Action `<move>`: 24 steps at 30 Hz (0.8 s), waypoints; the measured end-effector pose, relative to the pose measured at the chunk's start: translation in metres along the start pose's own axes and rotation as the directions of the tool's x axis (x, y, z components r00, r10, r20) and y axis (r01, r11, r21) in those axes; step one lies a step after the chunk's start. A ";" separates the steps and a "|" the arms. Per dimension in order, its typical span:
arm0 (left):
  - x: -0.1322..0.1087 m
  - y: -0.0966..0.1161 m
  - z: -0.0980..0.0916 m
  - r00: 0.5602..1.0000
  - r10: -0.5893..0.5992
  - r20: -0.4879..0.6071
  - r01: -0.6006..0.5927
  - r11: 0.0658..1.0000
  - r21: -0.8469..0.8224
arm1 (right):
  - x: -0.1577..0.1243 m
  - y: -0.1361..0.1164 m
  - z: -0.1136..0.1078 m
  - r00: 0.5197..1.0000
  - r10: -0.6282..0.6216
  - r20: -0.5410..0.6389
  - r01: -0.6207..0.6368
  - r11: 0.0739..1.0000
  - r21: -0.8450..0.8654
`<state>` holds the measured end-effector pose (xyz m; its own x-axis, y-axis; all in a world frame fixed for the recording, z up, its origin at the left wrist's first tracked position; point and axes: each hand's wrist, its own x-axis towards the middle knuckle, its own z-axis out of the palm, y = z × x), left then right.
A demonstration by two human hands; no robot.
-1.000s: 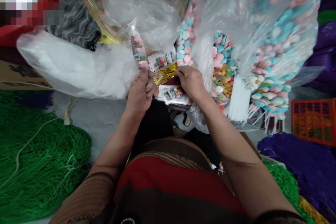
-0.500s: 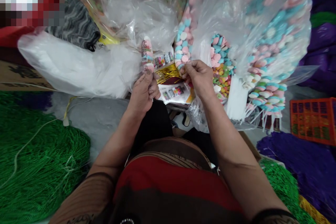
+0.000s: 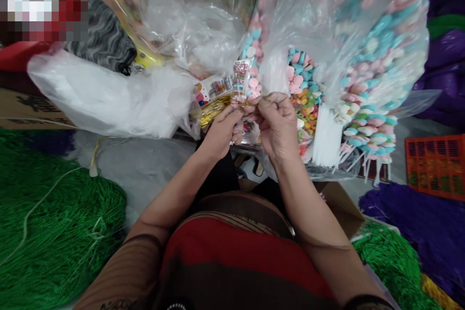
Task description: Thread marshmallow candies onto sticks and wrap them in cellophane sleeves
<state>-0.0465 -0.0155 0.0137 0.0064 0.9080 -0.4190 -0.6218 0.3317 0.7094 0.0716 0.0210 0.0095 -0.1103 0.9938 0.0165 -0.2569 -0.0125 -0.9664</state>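
My left hand point(image 3: 225, 130) is closed around the lower end of a candy skewer point(image 3: 240, 80) in a clear printed wrapper, which stands upright above the fingers. My right hand point(image 3: 278, 121) is beside it, thumb and fingertips pinched near the neck of the wrapper. Whatever those fingertips hold is too small to make out. Shiny gold twist ties point(image 3: 215, 110) lie just left of the wrapped candy. Printed wrappers point(image 3: 221, 85) rest behind the ties, and more lie partly hidden under my hands.
Loose pink and blue candies point(image 3: 303, 70) and fruit-coloured rings point(image 3: 308, 106) lie to the right, near white sticks point(image 3: 327, 138) and finished candy skewers point(image 3: 372, 133). Large clear candy bags point(image 3: 385, 34) stand behind. Green cord point(image 3: 61, 218) is at left; an orange crate point(image 3: 434, 164) at right.
My left hand has moved right with the wrapped candy skewer, away from the white plastic bag. My right hand has shifted slightly down, and the two hands now meet at the wrapper's lower end.
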 end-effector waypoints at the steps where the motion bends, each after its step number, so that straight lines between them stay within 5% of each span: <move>1: -0.001 0.000 0.003 1.000 -0.009 0.013 0.008 1.000 0.008 | -0.003 0.002 0.002 1.000 -0.029 -0.007 0.029 0.999 -0.033; 7: -0.004 -0.005 0.009 0.997 -0.044 0.056 0.044 0.999 -0.008 | -0.015 0.013 0.004 0.978 -0.195 -0.069 0.176 0.961 -0.214; 15: -0.003 -0.008 0.011 0.995 0.094 -0.024 -0.094 0.995 -0.024 | -0.027 0.014 0.000 0.955 -0.285 -0.087 0.250 0.925 -0.287; 19: -0.006 -0.006 0.012 0.998 0.070 -0.001 -0.070 0.997 -0.029 | -0.027 0.010 -0.007 0.973 -0.160 -0.166 0.112 0.957 -0.269; 24: -0.015 -0.016 0.009 0.944 -0.065 0.323 0.073 0.997 -0.014 | -0.023 0.007 -0.015 0.992 0.056 -0.111 -0.069 0.992 -0.109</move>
<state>-0.0298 -0.0320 0.0140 0.2993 0.9186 -0.2582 -0.6303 0.3935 0.6693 0.0861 0.0002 -0.0018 -0.0177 0.9976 -0.0665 -0.1425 -0.0684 -0.9874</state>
